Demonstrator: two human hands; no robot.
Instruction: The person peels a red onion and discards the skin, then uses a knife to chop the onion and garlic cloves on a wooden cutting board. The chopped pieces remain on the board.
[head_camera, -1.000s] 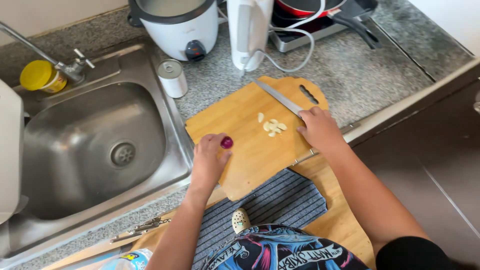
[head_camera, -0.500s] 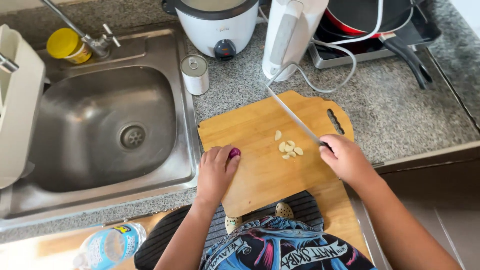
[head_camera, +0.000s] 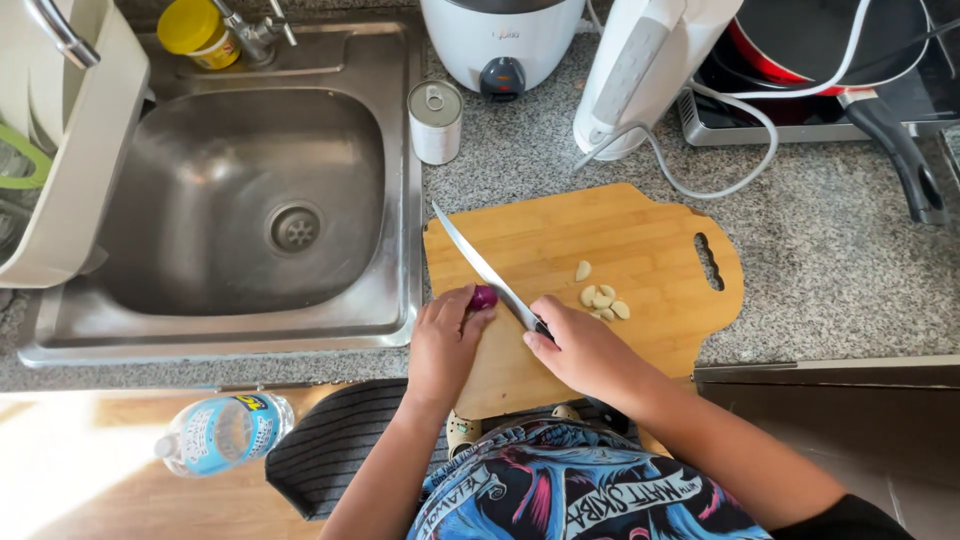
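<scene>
Left hand (head_camera: 443, 345) low in the middle of the frame, fingers curled down onto a small purple shallot (head_camera: 483, 297), pinning it to the near left part of a wooden cutting board (head_camera: 640, 240). Right hand (head_camera: 585, 350) just beside it, closed around the dark handle of a knife (head_camera: 487, 271), blade slanting up and left across the board, its edge touching or right next to the shallot; cannot tell whether cutting in. Peeled garlic cloves (head_camera: 603, 297) in a loose cluster right of the blade, one clove a little apart above the others, all near the board's centre. Board on a speckled grey table (head_camera: 830, 270), handle slot toward the right.

Steel sink (head_camera: 240, 200) filling the left half of the frame, drain in the middle. White dish rack (head_camera: 75, 170) leaning over its left edge. Yellow-lidded jar (head_camera: 195, 30) by the tap at upper left. Small tin can (head_camera: 436, 120) standing on the sink rim, well apart from the board. White rice cooker (head_camera: 500, 40) at top centre, white kettle (head_camera: 650, 70) right of it with a cord looping down toward the board. Red pan (head_camera: 850, 50) on a cooktop at upper right, black handle pointing down. Plastic water bottle (head_camera: 220, 432) lying on the wooden floor at lower left, beside a striped mat (head_camera: 330, 450).
</scene>
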